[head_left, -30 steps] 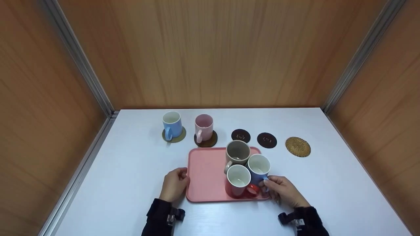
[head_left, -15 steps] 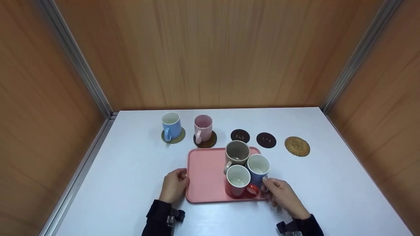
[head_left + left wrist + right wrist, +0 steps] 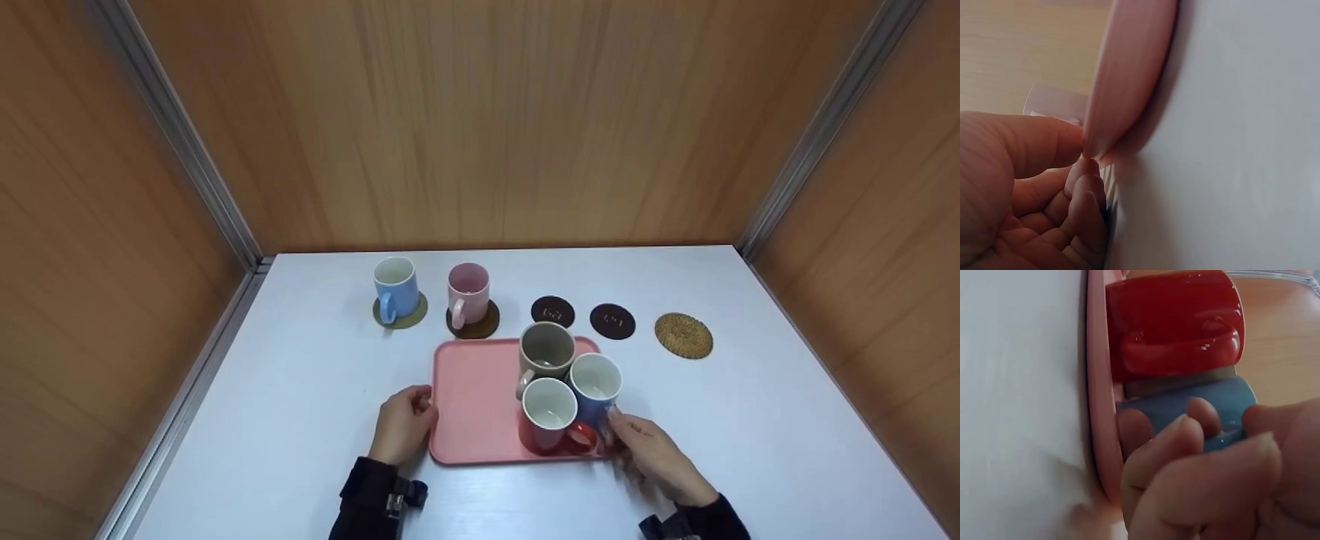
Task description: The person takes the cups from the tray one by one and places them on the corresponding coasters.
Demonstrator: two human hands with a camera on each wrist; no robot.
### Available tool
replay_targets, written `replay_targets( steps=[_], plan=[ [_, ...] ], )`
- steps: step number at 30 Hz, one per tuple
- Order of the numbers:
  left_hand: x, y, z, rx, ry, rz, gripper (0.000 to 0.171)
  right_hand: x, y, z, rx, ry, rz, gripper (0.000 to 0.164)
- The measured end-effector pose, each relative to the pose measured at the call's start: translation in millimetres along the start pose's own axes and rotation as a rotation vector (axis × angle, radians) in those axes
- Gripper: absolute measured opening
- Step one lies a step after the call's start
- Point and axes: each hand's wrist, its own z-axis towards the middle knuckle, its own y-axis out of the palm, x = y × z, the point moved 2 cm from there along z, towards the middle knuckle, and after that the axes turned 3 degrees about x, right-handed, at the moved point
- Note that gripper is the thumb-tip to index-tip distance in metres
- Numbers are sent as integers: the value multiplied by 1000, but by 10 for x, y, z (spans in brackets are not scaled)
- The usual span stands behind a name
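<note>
My left hand (image 3: 403, 426) pinches the left rim of a pink tray (image 3: 472, 405); the left wrist view has the thumb (image 3: 1053, 143) against that rim and curled fingers below. My right hand (image 3: 660, 455) holds the handle side of a blue mug (image 3: 596, 397) with a white inside. In the right wrist view, curled fingers (image 3: 1168, 444) hide much of the blue mug's (image 3: 1185, 402) handle. Beside it on the tray stand a red mug (image 3: 547, 424) and a grey mug (image 3: 546, 352), all upright and close together on the right half.
Behind the tray, a light-blue mug (image 3: 397, 291) stands on an olive coaster (image 3: 411, 321) and a pink mug (image 3: 469, 292) on a brown coaster (image 3: 487, 326). Two dark coasters (image 3: 613, 321) and a woven coaster (image 3: 684, 336) lie to the right. Wooden panels (image 3: 480, 127) enclose the table.
My right hand's wrist has dropped slightly toward me, and its fingers now cover the blue mug's handle. The left hand, the tray and the mugs stay practically in place.
</note>
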Motion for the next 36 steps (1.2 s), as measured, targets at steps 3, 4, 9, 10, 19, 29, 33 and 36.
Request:
replay_targets(
  steps=[3,4,9,10,19,29,33,36],
  plan=[
    [-1,6,-4,6,11,5,39,27,10,-11,-23,10,62,49],
    [-1,4,-6,11,29,10,39,29,10,-15,-30,13,85,47],
    [-7,0,-10,23,46,10,38,31,-13,-31,-47,15,163,46],
    [-8,-2,-12,22,47,10,38,28,-21,-34,-46,16,172,46],
    [-8,4,-32,17,39,6,38,-49,-130,-54,-5,-41,204,46],
    [1,-11,-13,15,15,17,39,-122,-391,178,162,-8,161,48],
    [4,-3,-19,-2,-8,8,40,-198,-509,375,179,-29,146,47],
    [14,1,-20,-2,-21,-2,40,-339,-609,573,140,-66,126,47]
  ],
)
